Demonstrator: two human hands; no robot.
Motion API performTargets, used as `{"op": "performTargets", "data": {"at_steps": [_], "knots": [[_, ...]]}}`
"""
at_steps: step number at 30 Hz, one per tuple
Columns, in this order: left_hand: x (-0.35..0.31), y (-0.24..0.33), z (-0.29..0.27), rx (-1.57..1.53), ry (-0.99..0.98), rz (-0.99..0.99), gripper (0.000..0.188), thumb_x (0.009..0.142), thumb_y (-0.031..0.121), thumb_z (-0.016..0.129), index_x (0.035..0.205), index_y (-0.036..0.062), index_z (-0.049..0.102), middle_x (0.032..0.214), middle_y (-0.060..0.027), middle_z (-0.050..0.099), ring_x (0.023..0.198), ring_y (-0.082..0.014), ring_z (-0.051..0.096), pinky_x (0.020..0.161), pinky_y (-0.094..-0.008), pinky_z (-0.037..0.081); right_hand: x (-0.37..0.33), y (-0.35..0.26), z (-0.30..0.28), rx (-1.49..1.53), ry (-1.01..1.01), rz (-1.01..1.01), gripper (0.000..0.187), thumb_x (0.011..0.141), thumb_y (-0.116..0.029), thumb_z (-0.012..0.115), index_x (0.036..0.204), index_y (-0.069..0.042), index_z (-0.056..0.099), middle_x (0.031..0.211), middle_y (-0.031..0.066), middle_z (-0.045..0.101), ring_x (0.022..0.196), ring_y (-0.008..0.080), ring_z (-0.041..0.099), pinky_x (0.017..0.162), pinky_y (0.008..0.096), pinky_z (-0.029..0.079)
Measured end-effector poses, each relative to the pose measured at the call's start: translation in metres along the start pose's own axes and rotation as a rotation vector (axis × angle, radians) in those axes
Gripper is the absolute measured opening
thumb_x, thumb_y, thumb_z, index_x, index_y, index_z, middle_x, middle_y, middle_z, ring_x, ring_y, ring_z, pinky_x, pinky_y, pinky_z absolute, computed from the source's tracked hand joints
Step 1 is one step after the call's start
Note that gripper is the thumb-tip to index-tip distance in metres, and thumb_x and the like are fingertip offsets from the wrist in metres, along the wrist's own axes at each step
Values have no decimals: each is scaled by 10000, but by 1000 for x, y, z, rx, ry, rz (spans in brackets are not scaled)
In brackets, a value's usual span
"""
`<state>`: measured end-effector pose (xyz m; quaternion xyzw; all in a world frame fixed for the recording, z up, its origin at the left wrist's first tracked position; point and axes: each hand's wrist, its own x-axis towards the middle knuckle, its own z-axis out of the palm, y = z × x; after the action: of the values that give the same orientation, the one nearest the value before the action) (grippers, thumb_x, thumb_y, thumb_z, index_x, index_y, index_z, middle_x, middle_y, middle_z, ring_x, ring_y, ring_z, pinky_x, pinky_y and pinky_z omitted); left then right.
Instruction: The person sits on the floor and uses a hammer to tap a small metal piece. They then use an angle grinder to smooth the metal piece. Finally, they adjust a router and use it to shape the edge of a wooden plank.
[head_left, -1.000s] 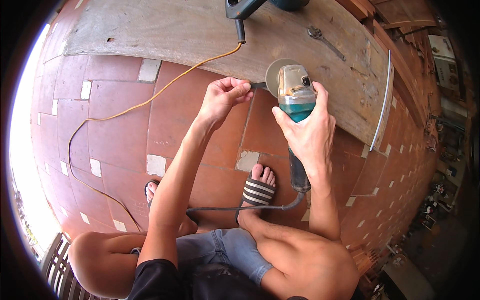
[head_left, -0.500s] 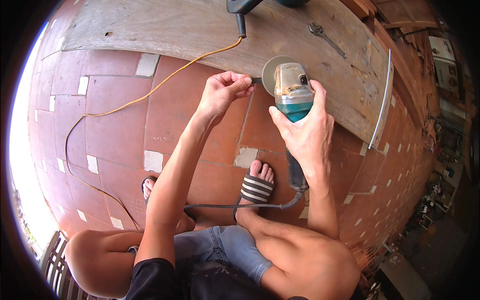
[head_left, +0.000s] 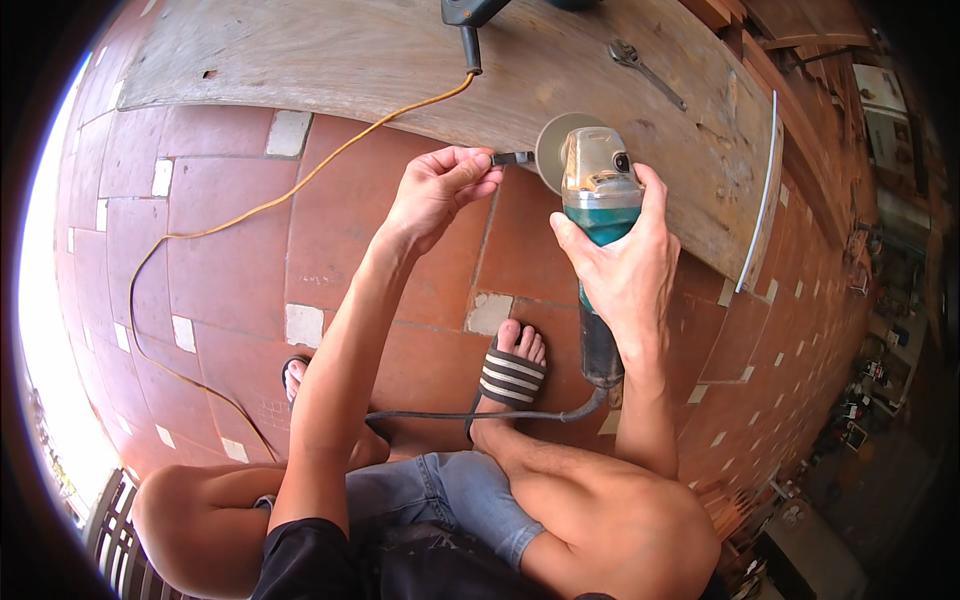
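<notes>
Holding, left hand (head_left: pixel 440 188): thumb and fingers pinched closed on the left end of a short dark piece (head_left: pixel 514 158); its free end points right.
Holding, right hand (head_left: pixel 632 262): wrapped around the body of an angle grinder (head_left: pixel 602 205), thumb on its left side, fingers on its right.
Disc (head_left: pixel 553 150): at the free end of the piece, just beside or touching; contact cannot be told, nor whether it spins.
Step, judged: you appear to be offering the piece's end to the disc edge to grind or dress it.
Next move, judged: calls for a steady pinch, light pressure, and your bare fingertips kept back from the rim; the piece is short, so a snatch could pull them in.
Black cord (head_left: pixel 470 414): runs from the grinder's tail across at your right sandal (head_left: pixel 512 378); a likely snag if you shift that foot.
Yellow cord (head_left: pixel 180 236): loops over the tiles to your left, clear of the disc.
Wooden board (head_left: pixel 330 60): beyond your hands, its near edge close under the disc; dip the grinder and it may catch.
Wrench (head_left: pixel 650 75): on the board, apart from the disc.
Second power tool (head_left: pixel 475 10): far edge, partly cut off, yellow cord attached.
Timber (head_left: pixel 795 130): farther right, past the board.
</notes>
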<state>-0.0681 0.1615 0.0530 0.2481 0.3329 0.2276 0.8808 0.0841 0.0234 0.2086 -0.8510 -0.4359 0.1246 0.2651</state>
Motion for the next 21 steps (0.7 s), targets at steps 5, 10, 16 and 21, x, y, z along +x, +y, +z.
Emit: {"op": "performTargets", "data": {"at_steps": [5,10,16,21], "knots": [[2,-1,-1,17,-27,21,174,1059,101,697,1177,-25,713,1054,-86,756,944,-146,742,904,-269,630,1,-13,-2,-19,-58,40,858,794,-276,935,1452,-11,453,962,287,758,873,469,765,778,512,603],[3,-2,-1,21,-37,29,194,1053,98,705,1193,-36,715,1061,-86,757,938,-140,729,894,-268,618,1,-16,3,11,-72,-18,855,801,-275,929,1456,-10,449,917,295,754,862,482,761,756,524,601],[3,-3,0,53,-22,45,198,1048,106,718,1189,-34,724,1050,-78,757,922,-129,708,879,-269,592,1,-18,5,28,-78,-39,844,810,-270,921,1456,-6,445,906,300,749,861,495,756,745,532,599],[4,-3,-1,65,-16,58,206,1043,110,727,1190,-33,725,1040,-75,759,913,-128,703,870,-271,585,2,-20,6,42,-88,-26,838,812,-266,919,1451,-2,446,892,300,747,850,496,755,731,535,597]]}}
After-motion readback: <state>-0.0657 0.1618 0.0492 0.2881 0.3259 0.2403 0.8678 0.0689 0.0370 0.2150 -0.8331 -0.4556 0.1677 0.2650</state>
